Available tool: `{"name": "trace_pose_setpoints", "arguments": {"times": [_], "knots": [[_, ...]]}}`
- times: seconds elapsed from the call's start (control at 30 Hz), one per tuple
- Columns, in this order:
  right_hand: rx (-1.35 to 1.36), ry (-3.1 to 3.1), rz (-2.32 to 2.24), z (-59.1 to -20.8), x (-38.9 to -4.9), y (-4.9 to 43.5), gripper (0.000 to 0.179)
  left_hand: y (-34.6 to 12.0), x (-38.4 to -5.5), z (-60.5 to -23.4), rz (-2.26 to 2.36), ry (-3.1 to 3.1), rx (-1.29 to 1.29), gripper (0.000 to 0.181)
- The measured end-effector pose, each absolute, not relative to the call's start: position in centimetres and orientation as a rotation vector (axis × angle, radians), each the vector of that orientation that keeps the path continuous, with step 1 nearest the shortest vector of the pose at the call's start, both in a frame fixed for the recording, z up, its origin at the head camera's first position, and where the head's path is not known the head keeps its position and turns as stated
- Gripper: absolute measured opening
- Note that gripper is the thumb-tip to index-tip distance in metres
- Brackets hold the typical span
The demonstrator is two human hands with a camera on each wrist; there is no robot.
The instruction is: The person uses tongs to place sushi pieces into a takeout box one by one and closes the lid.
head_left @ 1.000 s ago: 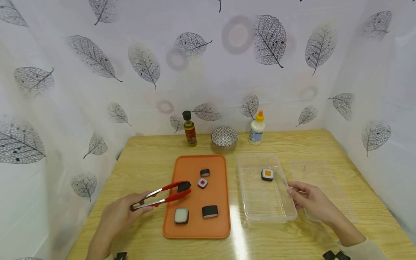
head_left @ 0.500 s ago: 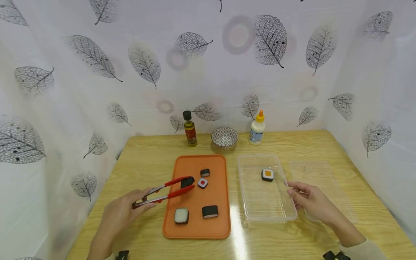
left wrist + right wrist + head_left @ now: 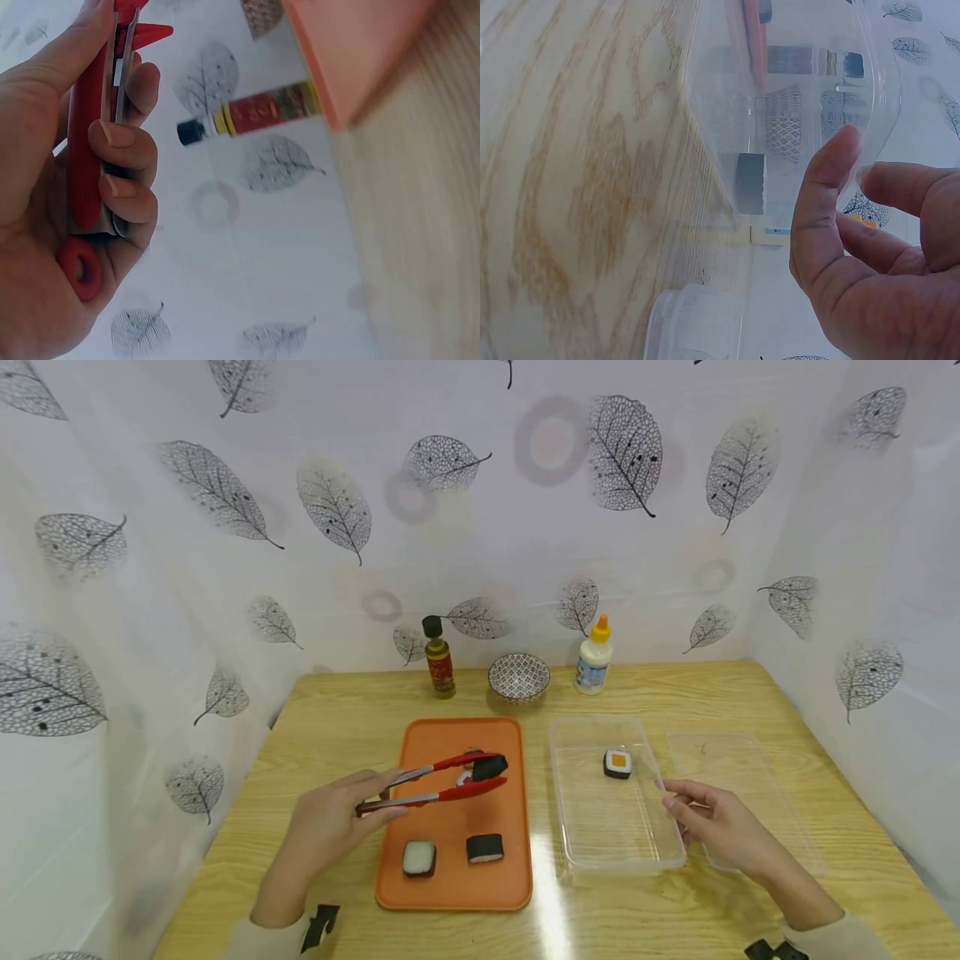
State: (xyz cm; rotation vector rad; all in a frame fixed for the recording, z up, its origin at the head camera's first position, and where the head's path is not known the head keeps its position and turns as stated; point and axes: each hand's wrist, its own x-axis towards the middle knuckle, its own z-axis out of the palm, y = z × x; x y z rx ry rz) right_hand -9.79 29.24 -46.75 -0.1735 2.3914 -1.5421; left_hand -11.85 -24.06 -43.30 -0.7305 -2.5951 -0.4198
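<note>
In the head view my left hand (image 3: pixel 330 822) grips red-and-silver tongs (image 3: pixel 472 789). Between their tips is a dark sushi roll piece (image 3: pixel 491 767), above the orange tray (image 3: pixel 450 893). Behind the tongs, partly covered, are a red-centred sushi piece (image 3: pixel 464 777) and another dark roll. A white-topped sushi piece (image 3: pixel 418 857) and a black-wrapped one (image 3: pixel 485 847) lie at the tray's near end. My right hand (image 3: pixel 716 827) pinches the right rim of a clear plastic container (image 3: pixel 626 865), thumb and fingers at its edge. Inside sits a sushi piece with an orange centre (image 3: pixel 617 763).
A clear lid (image 3: pixel 750 777) lies right of the container, partly under my right arm. Along the back stand a dark-capped sauce bottle (image 3: pixel 439 664), a patterned bowl (image 3: pixel 518 678) and a white bottle with an orange tip (image 3: pixel 593 662). A leaf-print curtain (image 3: pixel 480 543) surrounds the table.
My left hand has moved right and away from me, carrying the dark sushi piece in the tongs from the tray's left side toward its right edge. The right hand and container stay put.
</note>
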Motion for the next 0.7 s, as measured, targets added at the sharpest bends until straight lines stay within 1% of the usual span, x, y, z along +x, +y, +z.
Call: {"name": "trace_pose_setpoints", "arguments": {"times": [0.13, 0.37, 0.53, 0.7], "knots": [[-0.176, 2.386, -1.539, -46.7, -9.8, 29.2, 0.058, -21.7, -12.8, -42.7, -0.451, -2.586, -0.8, 0.055], [-0.169, 2.407, -1.527, -46.6, -9.8, 29.3, 0.058, -17.7, -14.4, -41.6, -0.443, -2.537, -0.927, 0.062], [-0.182, 2.406, -1.536, -46.7, -9.8, 29.3, 0.057, -15.0, -15.3, -41.3, -0.456, -2.517, -1.002, 0.056], [-0.178, 2.41, -1.548, -46.9, -9.8, 29.2, 0.056, -12.2, -16.0, -41.3, -0.335, -2.503, -1.069, 0.053]]}}
